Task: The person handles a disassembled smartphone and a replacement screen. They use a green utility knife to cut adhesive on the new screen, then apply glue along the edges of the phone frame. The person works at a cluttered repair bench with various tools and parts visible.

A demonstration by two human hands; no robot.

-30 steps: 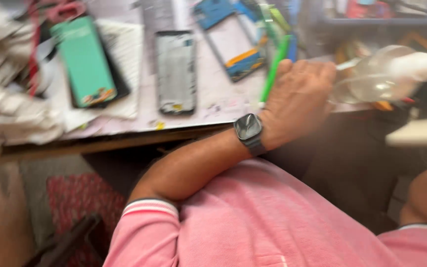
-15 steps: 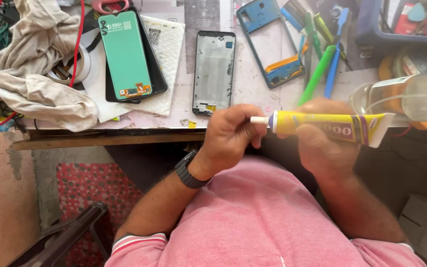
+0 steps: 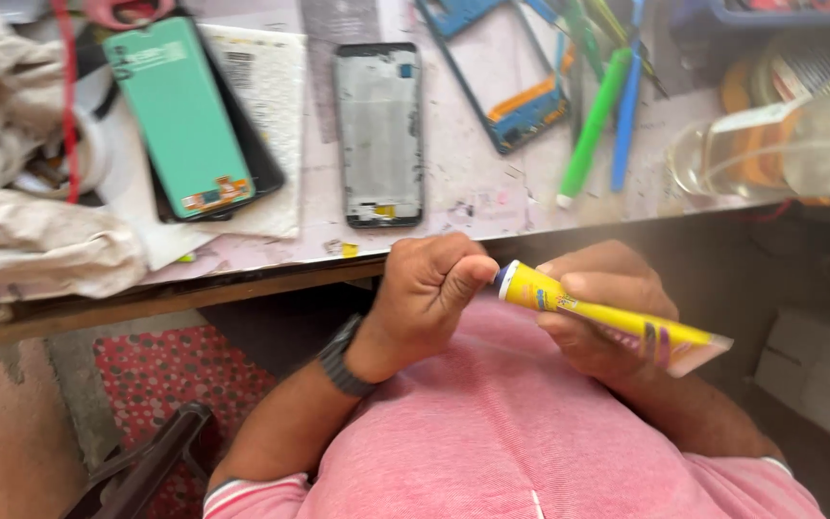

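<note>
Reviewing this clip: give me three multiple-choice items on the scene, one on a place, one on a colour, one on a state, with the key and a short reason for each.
1. Where does the grey phone frame lie?
A. on the worktable, right of the green-backed phone panel
B. on the person's lap
C. on the red floor mat

2. What colour is the glue tube?
A. white
B. yellow
C. black

3. How is the tube held?
A. lying loose on the table
B. by the left hand alone
C. right hand around its body, left hand at its nozzle end

Key: 1 A, the frame rests flat on the tabletop beside the panel; 2 B, its body is plainly yellow; 3 C, both hands meet at the tube above the pink shirt.
</note>
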